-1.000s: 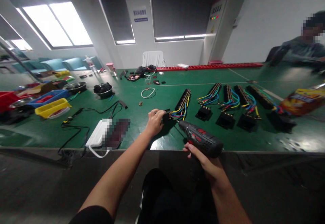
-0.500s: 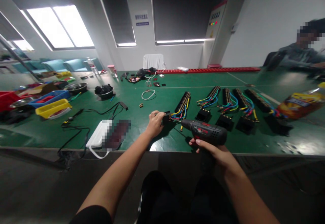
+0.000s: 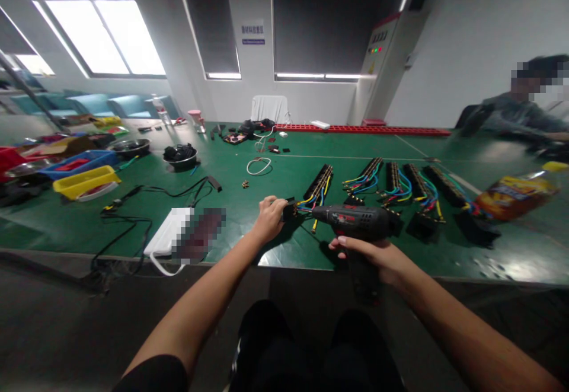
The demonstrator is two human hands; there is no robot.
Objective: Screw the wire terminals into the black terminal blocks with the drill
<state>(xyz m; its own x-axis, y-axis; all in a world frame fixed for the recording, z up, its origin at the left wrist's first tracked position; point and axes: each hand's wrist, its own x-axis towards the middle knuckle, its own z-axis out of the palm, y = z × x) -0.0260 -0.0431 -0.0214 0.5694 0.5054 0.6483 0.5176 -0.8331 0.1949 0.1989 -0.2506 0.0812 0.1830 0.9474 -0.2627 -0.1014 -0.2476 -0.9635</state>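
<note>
My left hand (image 3: 269, 219) is closed around a small black block (image 3: 289, 209) with wires running into its right side. Yellow, blue and red wires lead from there to a black terminal strip (image 3: 319, 182) with brass-coloured contacts, lying just beyond. In my right hand (image 3: 374, 254) is a black and red cordless drill (image 3: 355, 221), gripped by its handle. Its nose points left at the block's wired side, close to the wires; whether the bit touches a screw is too small to tell. One yellow wire end (image 3: 315, 226) hangs below the nose.
Several similar wired strips (image 3: 393, 177) lie to the right with black blocks (image 3: 422, 227), near an orange-labelled bottle (image 3: 511, 195). A white pouch (image 3: 168, 232), black cable (image 3: 146, 189), yellow tray (image 3: 86, 183) and metal bowl (image 3: 180, 159) are on the left. Another person (image 3: 511, 113) sits at far right.
The drill has levelled out slightly, its rear end rising, and its nose sits a little nearer the block. My left hand still holds the block in nearly the same place. The view has shifted slightly.
</note>
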